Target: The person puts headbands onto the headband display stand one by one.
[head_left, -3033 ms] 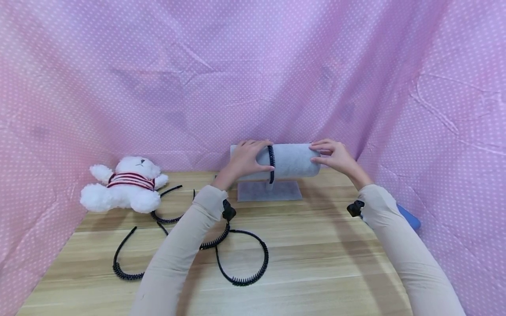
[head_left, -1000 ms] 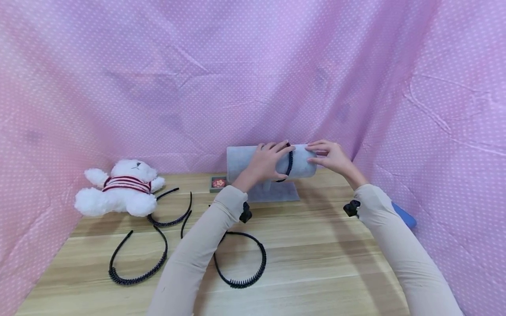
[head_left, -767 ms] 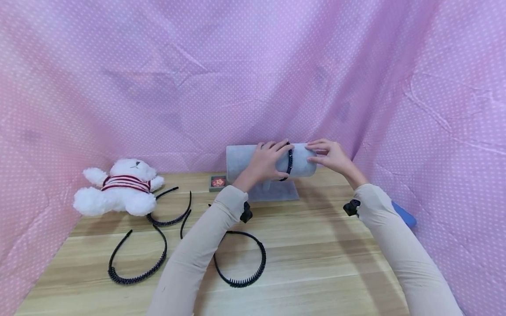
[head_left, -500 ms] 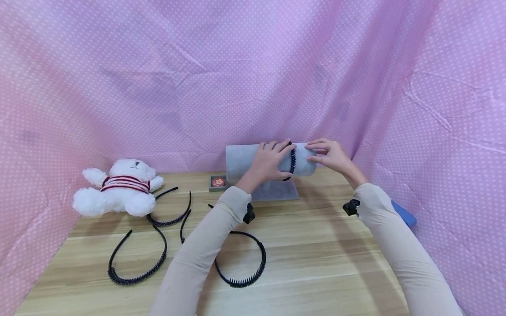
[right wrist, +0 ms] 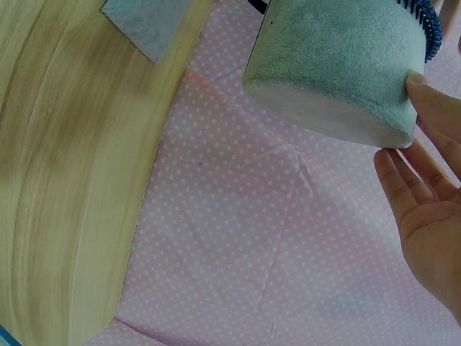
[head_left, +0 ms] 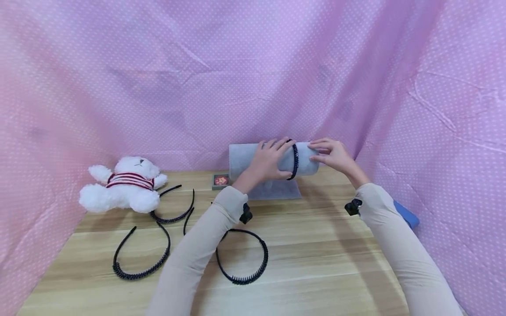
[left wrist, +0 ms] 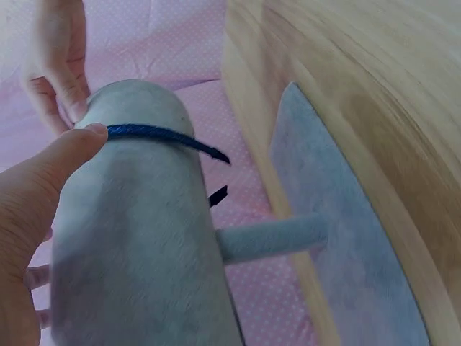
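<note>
A grey velvet T-bar display stand (head_left: 247, 159) stands at the back of the table, its padded roll lying level on a short post. Around the roll, near its right end, sits a black toothed headband (head_left: 296, 160), its tips pointing down beside the post in the left wrist view. My left hand (head_left: 265, 162) spans the roll, thumb at the front and fingers over the top, its thumb tip against the headband (left wrist: 151, 132). My right hand (head_left: 336, 156) holds the roll's right end between thumb and fingers; in the right wrist view the thumb (right wrist: 428, 101) presses its side.
Several more black headbands (head_left: 136, 275) lie on the wooden table (head_left: 316, 263), some partly under my left sleeve. A white teddy bear (head_left: 118, 197) lies at the left. A small box (head_left: 220, 181) sits beside the stand, and a blue object (head_left: 407, 213) shows behind my right sleeve.
My left hand has moved right along the roll, and the headband has slid with it from mid-roll toward the right end. My right hand stays at that end. The small box has come into view.
</note>
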Demonstrator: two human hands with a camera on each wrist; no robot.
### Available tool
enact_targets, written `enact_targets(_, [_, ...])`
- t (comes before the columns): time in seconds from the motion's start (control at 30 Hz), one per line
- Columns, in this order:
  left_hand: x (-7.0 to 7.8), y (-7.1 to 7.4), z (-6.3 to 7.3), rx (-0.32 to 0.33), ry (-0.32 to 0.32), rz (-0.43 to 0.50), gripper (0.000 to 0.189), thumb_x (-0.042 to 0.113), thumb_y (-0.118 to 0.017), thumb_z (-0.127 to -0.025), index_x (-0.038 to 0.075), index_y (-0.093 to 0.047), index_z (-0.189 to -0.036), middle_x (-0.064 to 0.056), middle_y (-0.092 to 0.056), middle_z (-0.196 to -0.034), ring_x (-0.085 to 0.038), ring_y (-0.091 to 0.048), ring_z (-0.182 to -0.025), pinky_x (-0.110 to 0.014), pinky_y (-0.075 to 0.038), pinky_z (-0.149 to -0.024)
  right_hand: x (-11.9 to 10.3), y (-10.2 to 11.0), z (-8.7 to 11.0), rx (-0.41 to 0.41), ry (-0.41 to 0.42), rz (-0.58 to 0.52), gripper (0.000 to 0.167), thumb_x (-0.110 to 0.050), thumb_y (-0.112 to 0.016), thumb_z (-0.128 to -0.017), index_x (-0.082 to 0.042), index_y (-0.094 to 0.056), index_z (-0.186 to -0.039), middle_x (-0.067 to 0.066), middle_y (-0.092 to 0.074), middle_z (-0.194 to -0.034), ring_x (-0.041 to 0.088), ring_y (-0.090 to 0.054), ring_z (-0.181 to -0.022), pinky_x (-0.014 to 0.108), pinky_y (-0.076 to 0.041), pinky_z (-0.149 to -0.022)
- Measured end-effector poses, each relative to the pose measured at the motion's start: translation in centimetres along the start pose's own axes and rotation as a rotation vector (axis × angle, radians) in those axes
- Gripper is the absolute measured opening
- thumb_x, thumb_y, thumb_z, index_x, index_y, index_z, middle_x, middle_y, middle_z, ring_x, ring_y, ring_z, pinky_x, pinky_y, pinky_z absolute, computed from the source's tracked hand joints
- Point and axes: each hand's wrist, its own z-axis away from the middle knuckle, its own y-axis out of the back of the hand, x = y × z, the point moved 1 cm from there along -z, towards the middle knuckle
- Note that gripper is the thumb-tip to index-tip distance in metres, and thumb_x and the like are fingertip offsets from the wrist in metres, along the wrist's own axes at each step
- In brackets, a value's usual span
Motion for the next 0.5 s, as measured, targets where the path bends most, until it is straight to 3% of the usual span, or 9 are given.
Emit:
enact_targets(0.17, [-1.2, 1.9, 2.1, 0.027, 0.005, 0.074, 0.094, 0.061, -0.074, -0.086, 0.028, -0.028, -0.161, -0.002, -0.037, -0.165, -0.03, -0.037, -0.15, -0.058, -0.03, -0.121, 0.0, 0.0, 0.0, 0.01, -0.007, 0.007, 0.042, -0.004, -0.078, -0.088, 0.007, -0.067, -0.126, 0.025, -0.062, -0.135, 0.04, -0.057, -0.127, 0.044, -0.05, -0.107])
enact_targets(0.3, [-2.8, 3.0, 4.4, 0.058, -0.002, 0.174, 0.085, 0.052, -0.077, -0.087, 0.025, -0.038, -0.157, -0.004, -0.043, -0.161, -0.032, -0.035, -0.15, -0.06, -0.026, -0.122, 0.1, 0.0, 0.0, 0.014, 0.0, 0.013, 0.041, -0.004, -0.079, -0.088, 0.007, -0.067, -0.126, 0.025, -0.062, -0.134, 0.04, -0.057, -0.126, 0.045, -0.05, -0.106])
enact_targets(0.5, [-6.4, 2.7, 9.2, 0.15, -0.042, 0.178, 0.079, 0.047, -0.08, -0.086, 0.017, -0.048, -0.152, -0.008, -0.048, -0.156, -0.034, -0.041, -0.146, -0.059, -0.033, -0.12, -0.4, -0.1, 0.1, 0.008, 0.005, 0.013, 0.043, -0.004, -0.079, -0.087, 0.008, -0.067, -0.127, 0.026, -0.062, -0.134, 0.04, -0.057, -0.126, 0.039, -0.051, -0.105])
